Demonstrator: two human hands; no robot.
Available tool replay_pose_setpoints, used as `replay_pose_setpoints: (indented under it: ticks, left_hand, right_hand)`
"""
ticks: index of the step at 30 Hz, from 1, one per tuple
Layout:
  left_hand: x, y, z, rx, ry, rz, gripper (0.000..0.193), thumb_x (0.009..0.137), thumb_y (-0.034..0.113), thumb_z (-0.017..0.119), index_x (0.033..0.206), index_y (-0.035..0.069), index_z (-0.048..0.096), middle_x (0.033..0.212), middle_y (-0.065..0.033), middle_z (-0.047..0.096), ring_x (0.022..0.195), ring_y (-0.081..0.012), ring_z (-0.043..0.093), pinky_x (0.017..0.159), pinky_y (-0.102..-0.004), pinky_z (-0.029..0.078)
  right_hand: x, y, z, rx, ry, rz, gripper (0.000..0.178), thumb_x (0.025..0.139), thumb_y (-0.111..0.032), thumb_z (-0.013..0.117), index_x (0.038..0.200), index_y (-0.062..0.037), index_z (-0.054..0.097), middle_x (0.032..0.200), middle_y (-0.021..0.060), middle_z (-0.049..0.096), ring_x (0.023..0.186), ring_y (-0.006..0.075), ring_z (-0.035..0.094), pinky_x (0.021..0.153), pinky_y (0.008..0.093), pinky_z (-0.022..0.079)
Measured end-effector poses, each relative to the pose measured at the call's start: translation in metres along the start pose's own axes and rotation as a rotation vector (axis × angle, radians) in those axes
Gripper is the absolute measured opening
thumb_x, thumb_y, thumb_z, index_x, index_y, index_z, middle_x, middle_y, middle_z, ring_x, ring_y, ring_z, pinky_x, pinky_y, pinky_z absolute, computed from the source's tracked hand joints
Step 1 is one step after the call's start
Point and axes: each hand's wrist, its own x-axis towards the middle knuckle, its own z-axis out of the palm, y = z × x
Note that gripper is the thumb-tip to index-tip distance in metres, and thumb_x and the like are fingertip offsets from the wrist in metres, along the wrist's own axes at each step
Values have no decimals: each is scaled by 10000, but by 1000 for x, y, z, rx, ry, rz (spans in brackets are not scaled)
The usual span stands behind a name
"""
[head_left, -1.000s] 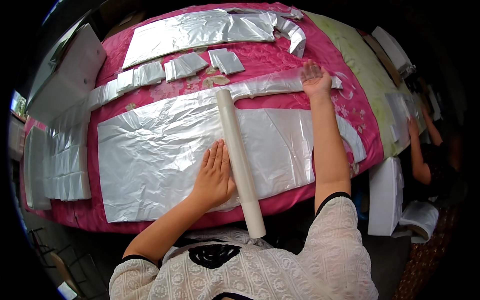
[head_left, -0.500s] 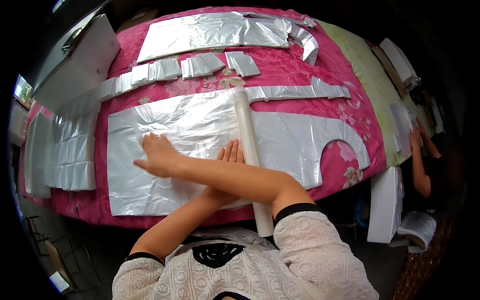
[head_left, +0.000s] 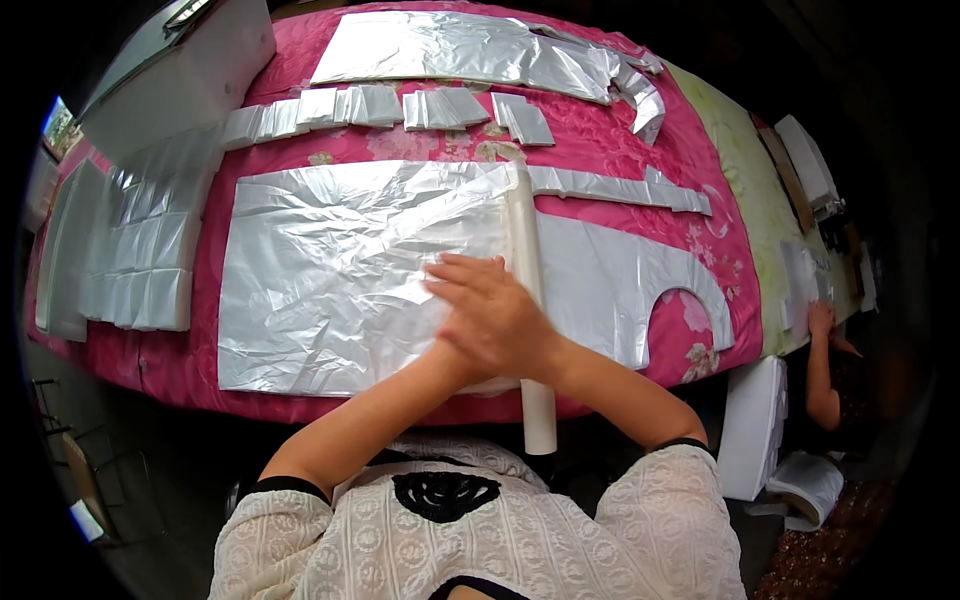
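A thin, silvery-white plastic sheet (head_left: 320, 270) lies crinkled in front of me. Across its right part rests a long pale roll (head_left: 526, 230), its near end sticking out past the table edge. To the roll's right, flat white film (head_left: 590, 270) ends in a curved cutout, like a plastic apron or bag. My left hand (head_left: 458, 342) lies on the sheet just left of the roll, mostly covered by my right hand; only its fingertips peek out, looking flat. My right hand (head_left: 498, 312) crosses over it, fingers stretched out to the left, holding nothing.
Small folded white packets (head_left: 365, 105) line up behind the sheet. More silvery film (head_left: 460, 50) lies at the back. Clear-wrapped packets (head_left: 145, 255) and a white box (head_left: 180, 85) stand left. A co-worker's hand (head_left: 822, 322) is at the far right, near a white foam block (head_left: 752, 430).
My right hand has swept rightward from the sheet's left part to on top of my left hand. The left hand stays beside the roll. The whole view has shifted slightly.
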Motion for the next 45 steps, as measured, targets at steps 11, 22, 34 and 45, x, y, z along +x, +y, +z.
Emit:
replay_pose_setpoints:
  ticks: [11, 22, 34, 45]
  left_hand:
    - [-24, -28, -32, -362, 158, -20, 732, 765, 194, 507, 1371, -90, 212, 1436, -265, 216, 1360, -380, 175, 1105, -482, 119]
    - [-190, -132, -113, -843, 513, -544, 523, 926, 212, 329, 1392, -13, 259, 1388, -172, 376, 1295, -269, 353, 1048, -377, 269]
    - [-272, -84, -117, -976, 390, -814, 516, 890, 182, 478, 1331, -35, 320, 1205, -162, 454, 1057, -237, 497, 932, -348, 396]
    - [-272, -95, -106, -1177, 391, -1085, 653, 682, 69, 761, 1203, -7, 375, 1007, -121, 568, 937, -211, 583, 817, -324, 472]
  right_hand:
    - [-77, 38, -25, -167, -242, 50, 546, 906, -455, 431, 1253, -41, 512, 1379, 150, 405, 1314, 314, 325, 1061, 419, 272]
    - [63, -76, 79, 797, -407, -287, 338, 851, -224, 593, 1127, -30, 583, 1122, 147, 597, 1084, 311, 542, 924, 391, 429]
    - [149, -40, 171, -30, -520, -429, 485, 847, -362, 517, 1243, -82, 506, 1343, 86, 449, 1309, 279, 321, 1089, 456, 199]
    - [164, -86, 251, 450, 285, 552, 733, 769, -113, 541, 1385, 47, 177, 1426, 263, 184, 1343, 382, 177, 1107, 421, 140]
